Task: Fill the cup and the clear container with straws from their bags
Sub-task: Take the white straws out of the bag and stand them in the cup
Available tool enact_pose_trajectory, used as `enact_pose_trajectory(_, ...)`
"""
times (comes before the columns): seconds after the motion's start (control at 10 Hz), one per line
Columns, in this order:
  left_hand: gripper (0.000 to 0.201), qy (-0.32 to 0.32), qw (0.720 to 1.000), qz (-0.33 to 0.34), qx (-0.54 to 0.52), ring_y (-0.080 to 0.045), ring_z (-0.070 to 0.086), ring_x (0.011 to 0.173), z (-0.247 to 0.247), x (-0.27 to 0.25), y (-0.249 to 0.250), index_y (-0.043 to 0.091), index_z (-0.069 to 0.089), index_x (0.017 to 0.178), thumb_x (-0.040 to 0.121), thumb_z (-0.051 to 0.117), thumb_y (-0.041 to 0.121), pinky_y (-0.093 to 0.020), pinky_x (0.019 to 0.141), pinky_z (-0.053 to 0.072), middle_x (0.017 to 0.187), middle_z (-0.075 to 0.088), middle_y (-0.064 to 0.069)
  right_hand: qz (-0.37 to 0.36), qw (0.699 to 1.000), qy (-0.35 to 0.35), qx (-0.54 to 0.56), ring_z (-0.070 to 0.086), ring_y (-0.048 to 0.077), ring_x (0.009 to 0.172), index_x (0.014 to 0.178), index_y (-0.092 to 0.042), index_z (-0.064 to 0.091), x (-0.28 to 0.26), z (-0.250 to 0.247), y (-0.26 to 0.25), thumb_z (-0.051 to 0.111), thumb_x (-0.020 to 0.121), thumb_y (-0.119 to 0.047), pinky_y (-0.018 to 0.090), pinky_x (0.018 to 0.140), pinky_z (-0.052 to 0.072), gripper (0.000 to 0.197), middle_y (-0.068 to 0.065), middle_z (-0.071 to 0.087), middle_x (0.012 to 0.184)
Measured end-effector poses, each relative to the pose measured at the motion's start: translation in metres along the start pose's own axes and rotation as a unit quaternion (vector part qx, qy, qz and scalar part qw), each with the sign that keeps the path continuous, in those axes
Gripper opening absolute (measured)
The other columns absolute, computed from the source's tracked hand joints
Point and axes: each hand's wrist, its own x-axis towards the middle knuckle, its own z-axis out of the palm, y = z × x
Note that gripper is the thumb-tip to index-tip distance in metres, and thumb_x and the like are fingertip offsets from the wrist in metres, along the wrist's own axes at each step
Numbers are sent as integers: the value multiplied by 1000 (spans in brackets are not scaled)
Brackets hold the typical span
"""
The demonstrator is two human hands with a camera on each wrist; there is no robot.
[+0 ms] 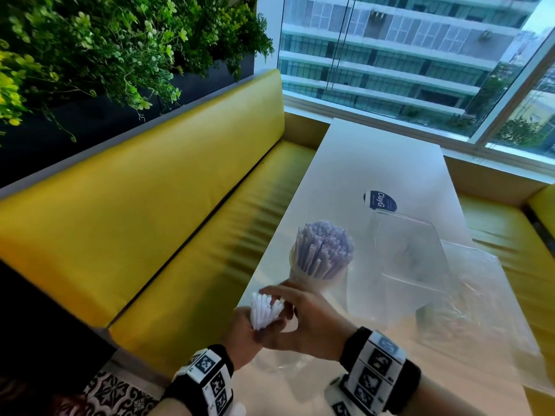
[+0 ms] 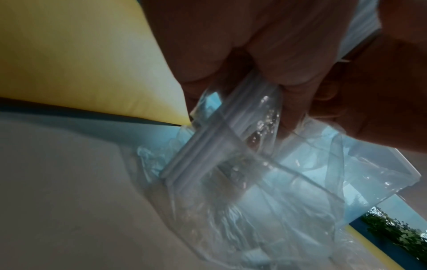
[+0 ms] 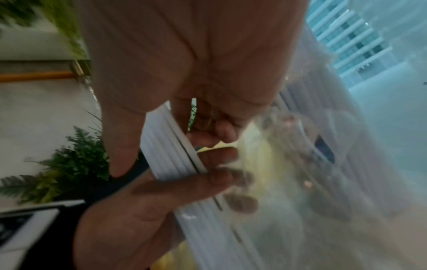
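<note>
On the white table (image 1: 375, 151) I see the clear container (image 1: 411, 253) standing empty beside the cup (image 1: 318, 277), which is packed with straws. At the near edge my left hand (image 1: 243, 331) grips a white straw bundle (image 1: 265, 309) in its bag (image 2: 265, 182); my right hand (image 1: 306, 319) curls round the bundle's top.

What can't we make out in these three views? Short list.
- Clear container, head view: whether it holds any straws; glare and see-through walls hide it.
- Bundle of straws, head view: lower ends hidden by the left hand and right hand.
- Plastic bag, left wrist view: remaining contents lost in crumpled film.
- Right wrist view: motion blur smears the cup behind the fingers.
</note>
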Motion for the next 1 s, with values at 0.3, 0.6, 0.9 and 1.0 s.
enact_pose_trajectory(0.3, 26, -25, 1000, -12, 13, 20, 62, 72, 2, -6, 17, 45, 70, 76, 70, 87, 26, -4, 68, 50, 72, 63, 44, -50, 989, 111, 79, 52, 7, 61, 68, -17, 68, 15, 24, 8, 78, 72, -22, 24, 57, 44, 13, -1, 56, 70)
enact_pose_trajectory(0.6, 105, -61, 981, 87, 163, 11, 29, 135, -42, -27, 8, 48, 33, 138, 50, 86, 64, -26, 108, 36, 148, 24, 35, -65, 991, 119, -19, 46, 18, 57, 61, -9, 57, -1, 1, 34, 73, 69, -11, 35, 54, 41, 18, 2, 51, 61)
enact_pose_trajectory(0.9, 111, -110, 927, 50, 354, -10, 27, 144, -4, -18, -18, 68, -11, 131, 66, 79, 58, -47, 119, 22, 157, 15, 24, -47, 989, 140, -14, 52, 24, 60, 63, -7, 62, -11, 11, 38, 69, 70, -21, 41, 57, 44, 17, 7, 56, 62)
enact_pose_trajectory(1.0, 87, -102, 908, 24, 405, -17, 40, 137, 9, -8, -22, 48, 10, 146, 81, 68, 52, -41, 119, 22, 153, 35, 14, -69, 990, 123, -30, 52, 24, 61, 64, -8, 65, -12, 10, 34, 68, 71, -19, 39, 58, 45, 13, 6, 58, 61)
